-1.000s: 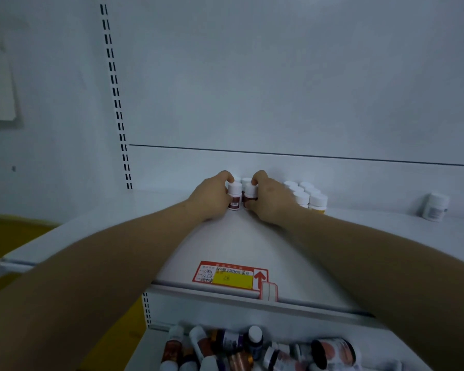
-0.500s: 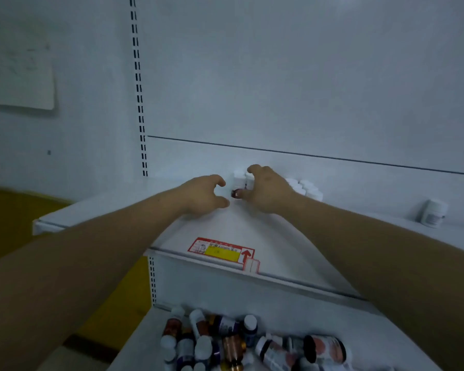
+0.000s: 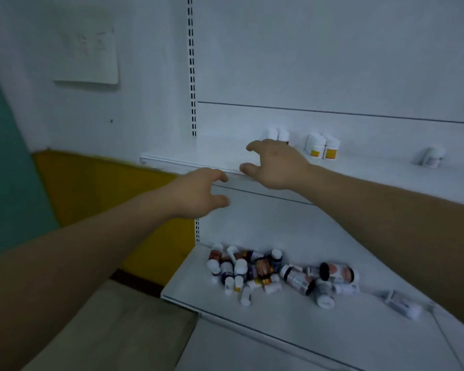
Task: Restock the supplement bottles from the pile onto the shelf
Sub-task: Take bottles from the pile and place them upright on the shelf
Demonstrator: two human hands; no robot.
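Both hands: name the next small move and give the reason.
Probably lower the left hand to the pile of bottles on the lower shelf and take one. Both it and the right hand are open and hold nothing, the two small bottles stand upright on the upper shelf, and many bottles in the pile lie on their sides.

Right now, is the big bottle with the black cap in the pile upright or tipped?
Tipped. The bottle lies on its side, black cap facing left.
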